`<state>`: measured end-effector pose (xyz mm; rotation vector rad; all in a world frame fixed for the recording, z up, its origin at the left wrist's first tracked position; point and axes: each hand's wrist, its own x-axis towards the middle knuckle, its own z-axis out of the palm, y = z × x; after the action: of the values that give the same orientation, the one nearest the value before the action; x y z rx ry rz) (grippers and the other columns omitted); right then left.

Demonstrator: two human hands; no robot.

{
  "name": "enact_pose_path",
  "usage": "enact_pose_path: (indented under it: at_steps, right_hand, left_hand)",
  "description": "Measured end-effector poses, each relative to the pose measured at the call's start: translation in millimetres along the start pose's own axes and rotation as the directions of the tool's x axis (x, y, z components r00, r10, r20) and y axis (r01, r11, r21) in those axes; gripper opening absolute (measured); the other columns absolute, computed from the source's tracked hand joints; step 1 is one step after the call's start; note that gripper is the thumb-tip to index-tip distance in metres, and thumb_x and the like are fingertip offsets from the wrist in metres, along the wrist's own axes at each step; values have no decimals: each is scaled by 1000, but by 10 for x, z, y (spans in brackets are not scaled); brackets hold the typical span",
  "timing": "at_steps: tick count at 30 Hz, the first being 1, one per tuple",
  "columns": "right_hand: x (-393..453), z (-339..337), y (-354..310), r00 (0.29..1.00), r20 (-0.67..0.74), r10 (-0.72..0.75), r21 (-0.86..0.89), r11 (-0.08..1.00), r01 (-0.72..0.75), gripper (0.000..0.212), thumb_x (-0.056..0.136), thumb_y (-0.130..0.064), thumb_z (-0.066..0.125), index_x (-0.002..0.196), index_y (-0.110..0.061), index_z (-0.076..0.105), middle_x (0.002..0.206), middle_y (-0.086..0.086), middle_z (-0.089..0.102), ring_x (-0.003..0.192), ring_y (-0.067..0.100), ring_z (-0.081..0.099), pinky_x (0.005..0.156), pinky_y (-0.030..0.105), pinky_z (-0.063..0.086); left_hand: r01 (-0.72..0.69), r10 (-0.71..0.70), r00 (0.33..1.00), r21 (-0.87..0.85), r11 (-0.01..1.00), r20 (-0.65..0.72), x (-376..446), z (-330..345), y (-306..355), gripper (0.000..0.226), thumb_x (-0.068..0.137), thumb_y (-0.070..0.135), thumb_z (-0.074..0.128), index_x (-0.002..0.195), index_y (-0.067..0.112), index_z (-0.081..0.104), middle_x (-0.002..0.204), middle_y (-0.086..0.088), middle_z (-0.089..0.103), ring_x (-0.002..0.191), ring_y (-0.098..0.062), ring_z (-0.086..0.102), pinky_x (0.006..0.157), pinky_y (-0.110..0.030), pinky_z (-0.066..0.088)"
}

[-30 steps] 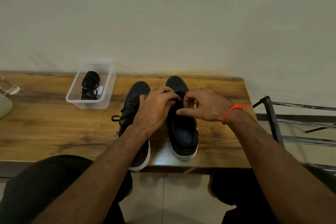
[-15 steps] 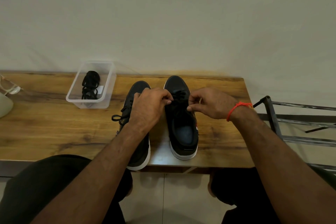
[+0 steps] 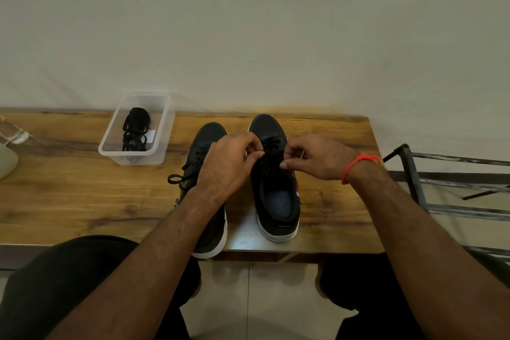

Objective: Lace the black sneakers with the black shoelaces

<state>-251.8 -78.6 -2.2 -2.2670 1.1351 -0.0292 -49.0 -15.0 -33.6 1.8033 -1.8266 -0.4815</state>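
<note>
Two black sneakers with white soles stand side by side on the wooden table (image 3: 69,196), toes towards the wall. The left sneaker (image 3: 205,135) carries a tied black lace whose loop (image 3: 176,178) hangs off its left side; my left forearm covers its heel half. The right sneaker (image 3: 276,196) has a black shoelace (image 3: 271,146) crossing its eyelets. My left hand (image 3: 227,163) pinches one end of that lace at the shoe's left edge. My right hand (image 3: 317,157) pinches the other end at the right edge. The lace ends themselves are hidden in my fingers.
A clear plastic box (image 3: 110,143) at the back left holds bundled black laces (image 3: 135,132). Glasses (image 3: 13,135) and a pale rounded object (image 3: 7,160) lie at the far left. A dark metal rack (image 3: 441,188) stands right of the table. My knees are under the front edge.
Both hands drew apart, from close together over the right sneaker's tongue out to its left and right sides, pulling the lace outward. The sneakers stayed in place.
</note>
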Motion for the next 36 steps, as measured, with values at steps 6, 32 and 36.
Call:
enact_pose_path:
  at_steps: [6, 32, 36]
  right_hand:
    - [-2, -1, -1, 1000, 5, -4, -9, 1000, 4, 12, 93, -36, 68, 89, -25, 64, 89, -8, 64, 83, 4, 56, 66, 14, 40]
    - [6, 28, -14, 999, -27, -20, -10, 1000, 20, 14, 95, -34, 65, 89, -22, 65, 86, -9, 61, 80, 7, 56, 68, 19, 44]
    - [13, 41, -20, 999, -32, -22, -10, 1000, 21, 12, 96, -32, 64, 92, -21, 65, 89, -7, 63, 85, 10, 58, 71, 21, 46]
  left_hand:
    - [35, -28, 994, -53, 998, 110, 24, -59, -9, 5, 95, 25, 70, 99, 26, 73, 85, 19, 59, 84, -9, 62, 86, -41, 57]
    - [-97, 79, 988, 134, 986, 131, -11, -34, -13, 16, 101, 29, 60, 117, 29, 60, 117, 12, 62, 114, -10, 53, 102, -38, 34]
    - [-114, 90, 986, 167, 979, 144, -21, -38, 11, 27, 100, 31, 60, 126, 29, 64, 122, 10, 62, 118, -11, 53, 104, -44, 35]
